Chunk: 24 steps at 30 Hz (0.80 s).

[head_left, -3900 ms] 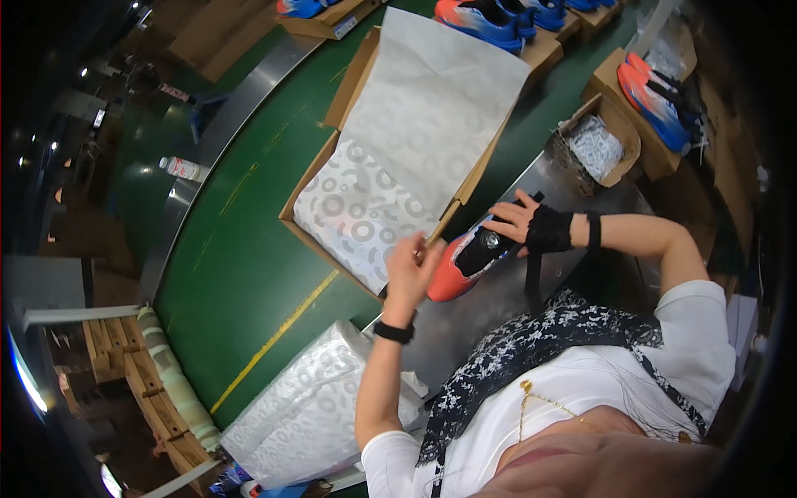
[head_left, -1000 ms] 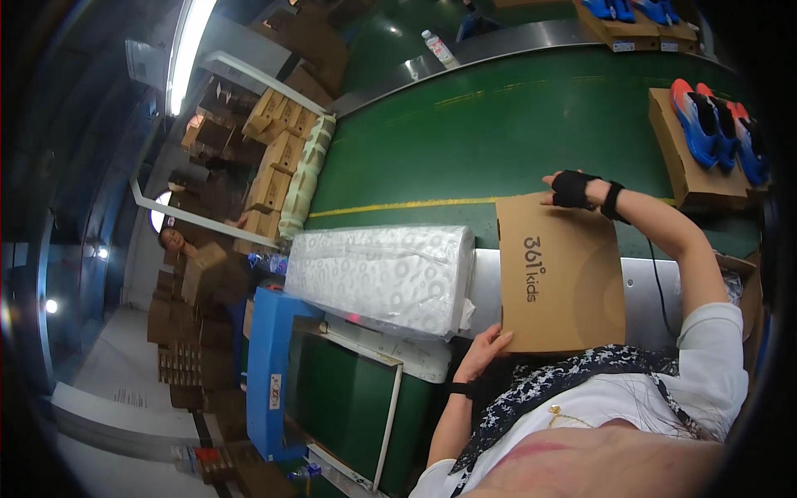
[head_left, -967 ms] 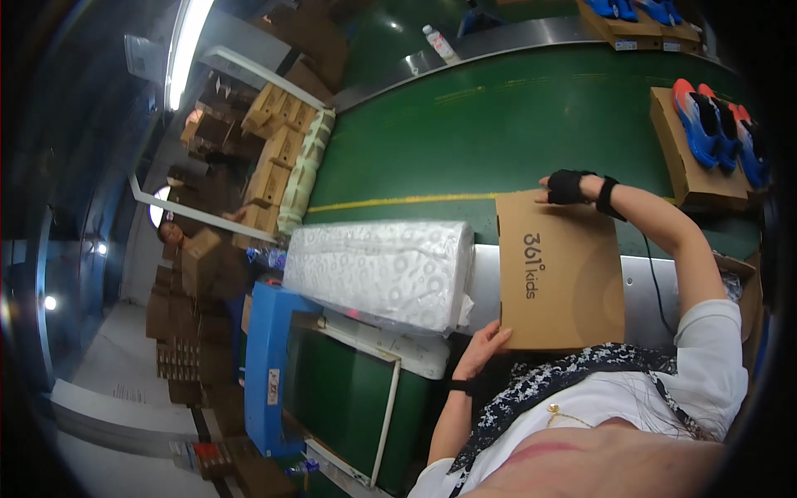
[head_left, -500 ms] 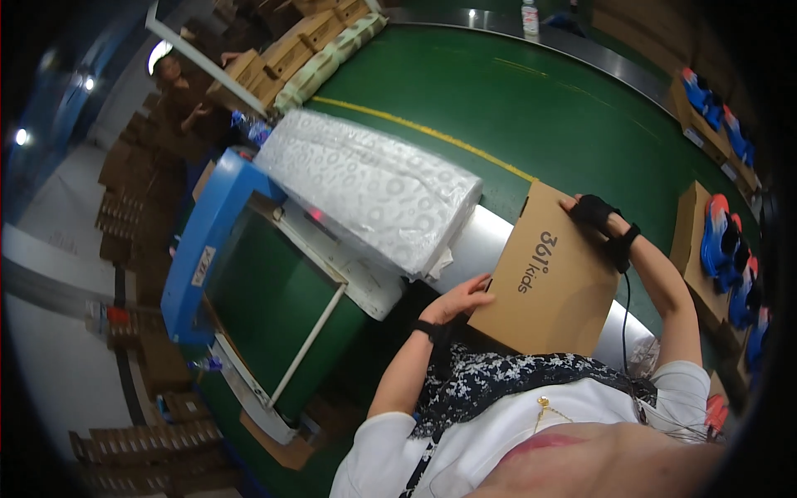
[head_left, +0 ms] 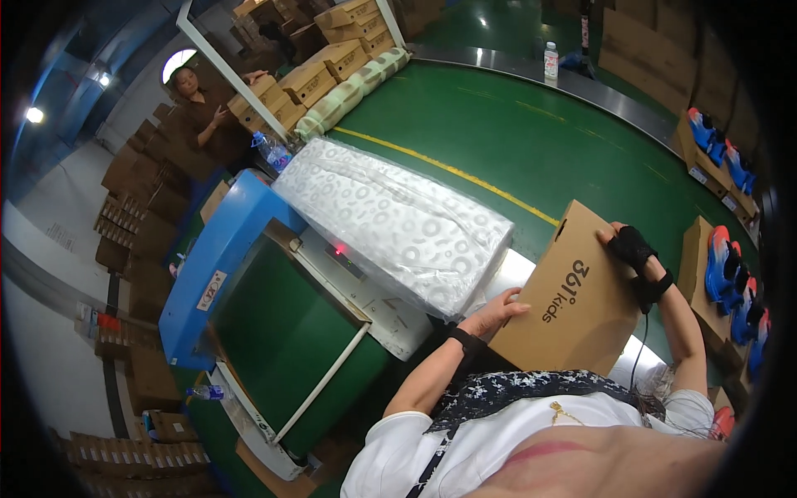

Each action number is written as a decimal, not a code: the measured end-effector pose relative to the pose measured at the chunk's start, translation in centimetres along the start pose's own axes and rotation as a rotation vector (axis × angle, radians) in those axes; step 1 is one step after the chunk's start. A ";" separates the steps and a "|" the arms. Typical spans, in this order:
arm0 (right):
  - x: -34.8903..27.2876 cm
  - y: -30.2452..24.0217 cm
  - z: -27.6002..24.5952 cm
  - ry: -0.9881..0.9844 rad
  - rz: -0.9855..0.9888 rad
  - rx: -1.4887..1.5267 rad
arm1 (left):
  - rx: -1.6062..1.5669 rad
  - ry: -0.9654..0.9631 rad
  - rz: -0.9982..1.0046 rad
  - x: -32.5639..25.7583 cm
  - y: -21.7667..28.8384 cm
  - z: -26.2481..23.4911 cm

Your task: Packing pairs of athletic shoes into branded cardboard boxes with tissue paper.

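Observation:
A brown cardboard shoe box point(head_left: 564, 307), lid closed, is held in front of my body, tilted, with dark print on its top. My left hand point(head_left: 500, 310) grips its left edge, thumb over the top. At the far right corner my right hand point(head_left: 628, 246), in a black fingerless glove with a cable hanging from the wrist, has its fingers closed round the edge. Some fingertips of both hands are hidden by the box. Left of it lies a long block wrapped in patterned plastic point(head_left: 398, 217), next to a silvery metal surface point(head_left: 516, 270).
A green conveyor belt point(head_left: 465, 116) with a yellow line runs beyond the box. Blue sports shoes point(head_left: 721, 266) stand in open boxes at right. A blue-framed machine point(head_left: 220, 257) with its own belt is at left. One person stands far left beside stacked shoe boxes point(head_left: 311, 81).
The whole view has shifted, so the scene sits lower and further right in the picture. Both hands keep their hold on the shoe box, with little change in their grip.

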State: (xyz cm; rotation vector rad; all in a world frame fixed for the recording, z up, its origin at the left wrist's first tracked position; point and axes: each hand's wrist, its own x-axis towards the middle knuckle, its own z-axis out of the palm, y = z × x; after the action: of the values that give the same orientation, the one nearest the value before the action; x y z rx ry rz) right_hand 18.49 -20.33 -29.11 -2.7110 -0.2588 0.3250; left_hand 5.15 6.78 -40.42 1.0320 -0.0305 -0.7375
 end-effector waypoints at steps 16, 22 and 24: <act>-2.3 -18.1 0.3 0.001 -1.017 0.040 | -0.045 0.740 0.597 -17.7 3.6 -3.5; -3.3 -18.6 1.8 -0.292 -0.994 0.162 | -0.379 1.103 0.817 -25.9 0.5 -7.2; -3.0 -17.4 3.6 -0.330 -0.991 0.193 | -0.476 1.160 1.041 -27.1 -0.2 -8.1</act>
State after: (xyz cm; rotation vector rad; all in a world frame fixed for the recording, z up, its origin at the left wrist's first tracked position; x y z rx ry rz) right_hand 12.33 -3.94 -24.67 -2.0043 -1.4807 0.4441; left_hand -12.72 28.38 -36.55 0.7053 0.5456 0.8182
